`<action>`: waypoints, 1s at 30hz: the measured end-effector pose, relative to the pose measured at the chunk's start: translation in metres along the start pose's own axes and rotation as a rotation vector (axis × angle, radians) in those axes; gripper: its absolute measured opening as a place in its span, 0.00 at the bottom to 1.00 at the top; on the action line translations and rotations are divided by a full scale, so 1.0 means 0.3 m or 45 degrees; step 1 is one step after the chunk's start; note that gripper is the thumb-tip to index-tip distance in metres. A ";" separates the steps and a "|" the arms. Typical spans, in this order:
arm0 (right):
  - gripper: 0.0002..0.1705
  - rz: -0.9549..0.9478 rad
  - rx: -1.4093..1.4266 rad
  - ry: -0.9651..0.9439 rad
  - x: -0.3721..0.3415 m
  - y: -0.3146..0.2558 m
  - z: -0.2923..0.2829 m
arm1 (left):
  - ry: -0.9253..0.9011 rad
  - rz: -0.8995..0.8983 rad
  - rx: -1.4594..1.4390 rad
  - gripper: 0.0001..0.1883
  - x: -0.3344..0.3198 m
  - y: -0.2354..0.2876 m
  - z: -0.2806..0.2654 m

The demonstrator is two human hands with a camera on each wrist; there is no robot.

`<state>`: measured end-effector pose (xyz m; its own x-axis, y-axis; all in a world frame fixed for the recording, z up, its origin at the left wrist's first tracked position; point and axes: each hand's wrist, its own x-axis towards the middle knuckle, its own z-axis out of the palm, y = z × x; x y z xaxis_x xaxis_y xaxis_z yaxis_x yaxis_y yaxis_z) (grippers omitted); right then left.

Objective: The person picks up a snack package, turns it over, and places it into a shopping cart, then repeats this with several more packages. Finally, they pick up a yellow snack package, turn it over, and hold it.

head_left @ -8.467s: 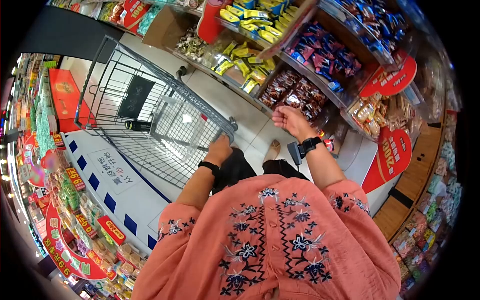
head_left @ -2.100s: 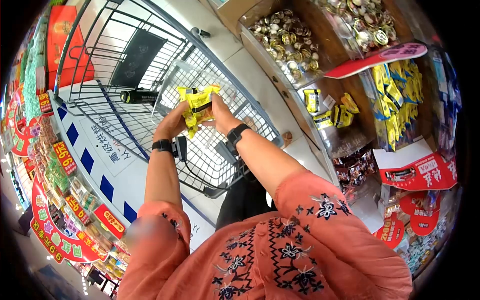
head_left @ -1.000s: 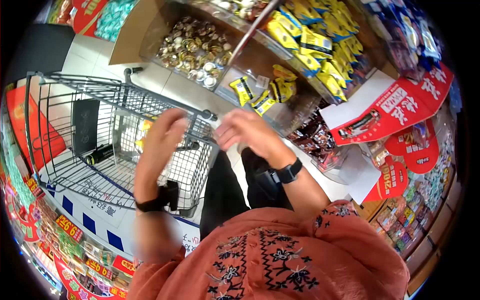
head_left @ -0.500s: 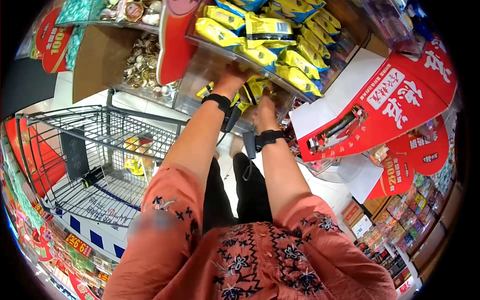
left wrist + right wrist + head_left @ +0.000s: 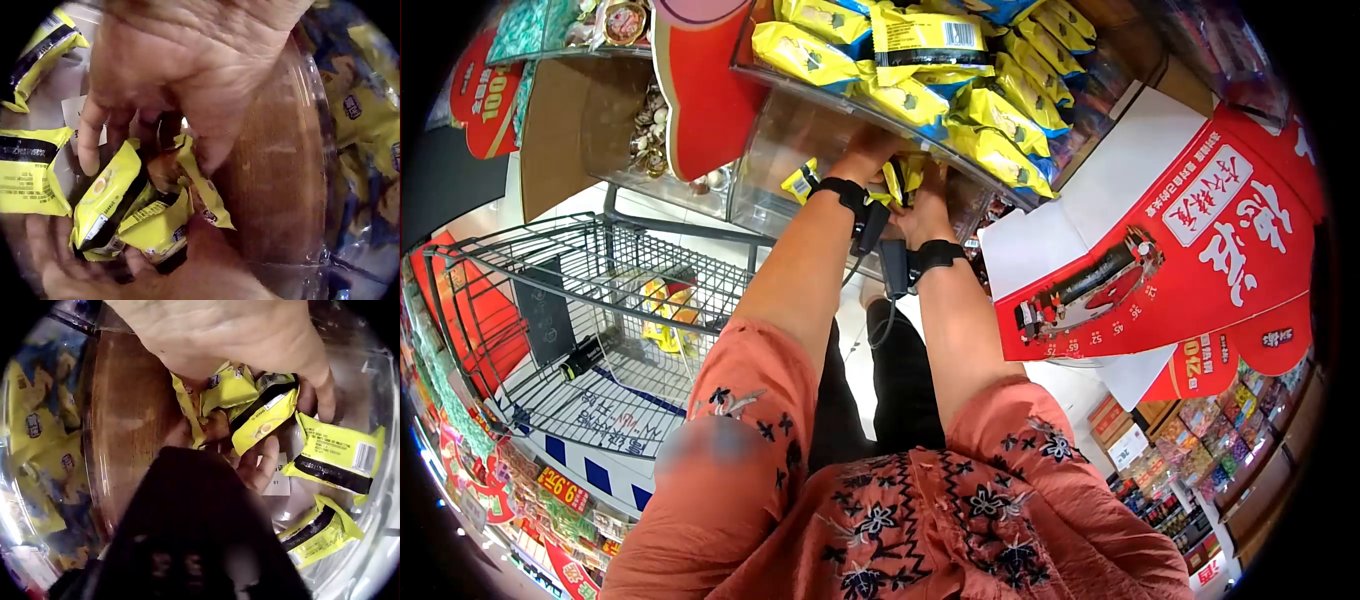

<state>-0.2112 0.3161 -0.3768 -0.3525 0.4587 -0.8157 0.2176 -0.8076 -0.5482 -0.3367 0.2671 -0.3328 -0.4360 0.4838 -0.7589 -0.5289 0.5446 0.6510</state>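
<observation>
Both hands reach into a clear bin under the shelf in the head view. The left hand curls its fingers and thumb around several yellow packets from one side. From the other side the right hand grips the same bunch, its fingers beneath it in the left wrist view. Between the palms are crumpled yellow-and-black packets, also visible in the right wrist view. Loose packets lie beside them on the bin's bottom, near a small white label. Some fingertips are hidden behind the packets.
A wire shopping cart stands at the left with yellow packets inside. Above the hands is a bin of yellow-and-blue packets. A large red-and-white sign juts out at the right; a red board hangs left of the bin.
The hands went from holding a yellow packet above the cart to inside the bin. Over the last half second they drew closer together around the packets. Yellow packets now lie in the cart.
</observation>
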 end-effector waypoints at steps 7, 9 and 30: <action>0.31 0.058 -0.210 -0.001 -0.063 -0.002 -0.031 | -0.184 0.155 0.054 0.32 -0.117 -0.006 -0.085; 0.33 0.040 -0.380 0.011 -0.106 -0.017 -0.018 | -0.222 0.134 0.094 0.33 -0.159 0.018 -0.129; 0.35 0.190 -0.677 -0.362 -0.176 0.012 -0.025 | -0.078 -0.169 0.170 0.41 -0.159 -0.201 -0.250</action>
<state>-0.1851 0.2917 -0.3372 -0.4960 0.1791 -0.8497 0.6813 -0.5264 -0.5087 -0.3386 0.1598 -0.3372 -0.3219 0.4402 -0.8382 -0.4755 0.6904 0.5452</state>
